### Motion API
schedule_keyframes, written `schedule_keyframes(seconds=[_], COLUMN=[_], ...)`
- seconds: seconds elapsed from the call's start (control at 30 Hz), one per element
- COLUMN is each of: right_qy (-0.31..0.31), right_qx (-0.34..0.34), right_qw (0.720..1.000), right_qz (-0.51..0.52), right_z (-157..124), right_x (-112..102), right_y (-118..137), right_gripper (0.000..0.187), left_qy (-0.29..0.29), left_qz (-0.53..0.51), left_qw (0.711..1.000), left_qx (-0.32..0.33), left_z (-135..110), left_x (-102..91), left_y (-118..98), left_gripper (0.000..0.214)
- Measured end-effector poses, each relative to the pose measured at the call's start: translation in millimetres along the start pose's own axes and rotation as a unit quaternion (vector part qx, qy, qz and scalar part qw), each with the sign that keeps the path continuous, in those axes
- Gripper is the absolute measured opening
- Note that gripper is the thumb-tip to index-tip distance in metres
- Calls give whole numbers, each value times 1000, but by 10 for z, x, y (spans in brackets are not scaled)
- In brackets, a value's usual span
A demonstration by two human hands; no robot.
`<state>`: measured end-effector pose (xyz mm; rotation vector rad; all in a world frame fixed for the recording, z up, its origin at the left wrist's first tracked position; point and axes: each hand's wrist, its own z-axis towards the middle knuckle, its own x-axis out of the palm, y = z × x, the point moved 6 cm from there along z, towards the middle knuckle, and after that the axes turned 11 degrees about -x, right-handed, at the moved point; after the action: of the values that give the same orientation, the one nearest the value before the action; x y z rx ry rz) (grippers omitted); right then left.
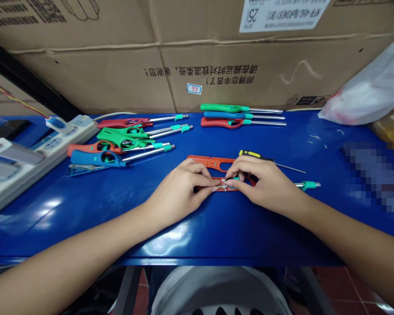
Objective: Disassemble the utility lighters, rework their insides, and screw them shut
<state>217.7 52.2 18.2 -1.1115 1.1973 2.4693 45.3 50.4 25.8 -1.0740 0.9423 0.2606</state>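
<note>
An orange gas lighter (222,189) lies opened on the blue table, its inner parts showing between my hands. My left hand (185,186) pinches the lighter's handle end with thumb and fingers. My right hand (265,179) has thumb and index finger closed at the inner parts; what sits between those fingertips is too small to make out. From under the right hand the lighter's metal tube (310,185), with a teal sleeve, sticks out. Just beyond my fingers lies a loose orange shell half (205,161). A black and yellow screwdriver (249,154) rests behind my right hand, partly covered.
Several lighters (128,138) lie at the back left, beside a white power strip (52,151). Three more lighters (221,115) sit at the back, against a big cardboard box (118,78). Small metal bits (315,137) and a white plastic bag (367,87) are at right.
</note>
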Motion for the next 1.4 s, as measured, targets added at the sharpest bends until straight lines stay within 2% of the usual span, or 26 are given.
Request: schedule_keyframes(seconds=[0.13,0.3,0.43,0.57,0.83,0.93,1.03,1.07,1.13,1.27,1.4], right_qy=[-10,-41,-29,-6,-23,-61,-112,-109,-52,121,220], right_qx=[-3,-3,-4,10,22,32,66,74,95,144,185], right_qw=[1000,999,999,1000,999,998,991,991,994,982,958], right_qz=[4,-10,-22,-26,-19,-4,-15,-17,-6,6,-6], right_z=[-1,2,-5,-11,22,35,29,29,27,-39,-114], right_x=[-13,-109,-94,-38,-36,-141,-364,-431,-508,-551,-567], right_y=[2,11,8,-32,-43,-48,-90,-107,-154,-241,-286], right_gripper=[6,9,4,4,4,11,19,19,20,30,35], left_qy=[22,-2,26,22,41,46,47,47,45,60,88], left_qz=[-22,18,33,14,-1,1,-2,-7,-13,-2,-25], left_qw=[999,1000,999,1000,999,999,999,999,999,998,995], left_qx=[-12,-22,-22,-13,-23,-19,-13,-14,-19,-35,-44], left_z=[35,60,58,71,87,87,92,95,102,118,129], left_x=[-58,-214,-189,-139,-131,-163,-200,-212,-232,-241,-232], left_y=[0,1,46,91,109,82,51,46,49,93,138], left_gripper=[17,14,13,12,10,13,16,16,16,14,15])
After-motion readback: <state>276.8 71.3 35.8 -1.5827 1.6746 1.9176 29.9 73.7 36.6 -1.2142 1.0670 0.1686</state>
